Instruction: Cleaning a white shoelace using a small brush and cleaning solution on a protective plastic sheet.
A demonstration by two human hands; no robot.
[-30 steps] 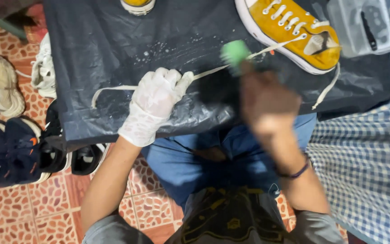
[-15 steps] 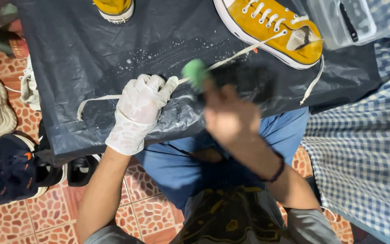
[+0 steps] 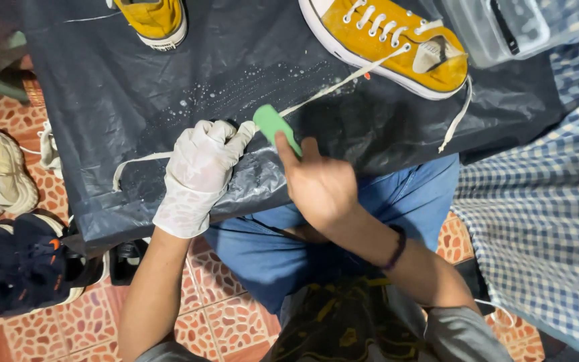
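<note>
Sliding left along the white shoelace [image 3: 316,94] since a moment ago, the green brush [image 3: 276,127] is now sitting just beside the gloved left hand [image 3: 199,175], which is pressing the lace onto the black plastic sheet [image 3: 135,87]. Bare right hand [image 3: 319,184] is gripping the brush; the yellow sneaker [image 3: 387,40] is lying beyond.

My gloved left hand [image 3: 199,175] lies knuckles-up, fingers curled shut; bare right hand [image 3: 319,184] fisted, forefinger stretched forward, both forearms bare.
</note>
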